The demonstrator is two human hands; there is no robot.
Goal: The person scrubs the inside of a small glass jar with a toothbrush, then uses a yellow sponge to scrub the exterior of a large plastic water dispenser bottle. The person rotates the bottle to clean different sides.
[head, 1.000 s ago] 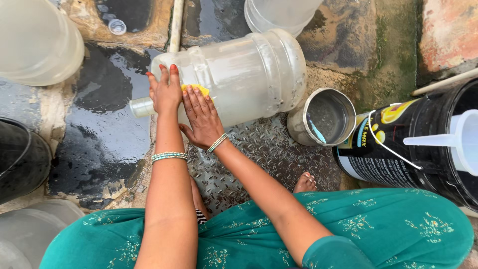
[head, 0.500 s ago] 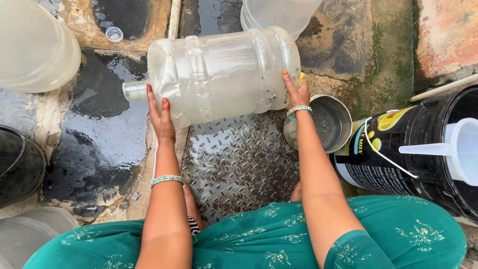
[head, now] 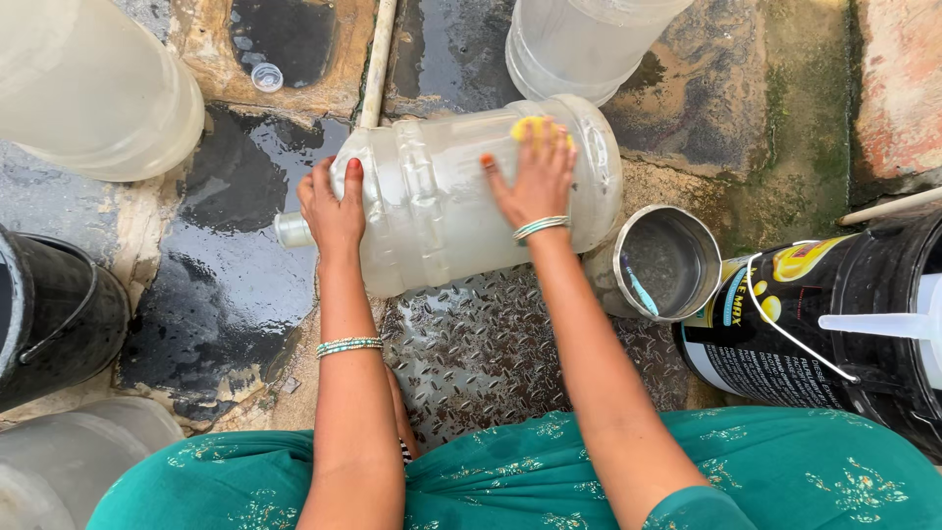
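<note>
- Black bucket [head: 49, 319] at far left; wet stone floor [head: 226, 285] beside it.
- Left hand [head: 334, 201] flat on the jug [head: 442, 206] near its neck, steadying, not clenched.
- Jug lies on its side, over the metal plate [head: 491, 344].
- Right hand [head: 535, 177] presses a yellow sponge [head: 530, 128] against the jug's base end.
- Step judged: scrubbing the outside. Next stroke calls for firm bracing so the jug does not roll.
- Steel pot [head: 667, 263], then black pail [head: 834, 324], at right.

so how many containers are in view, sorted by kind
clear water jars: 5, the one lying under the left hand and right hand, plus
black buckets: 2
steel pots: 1
total: 8
</note>
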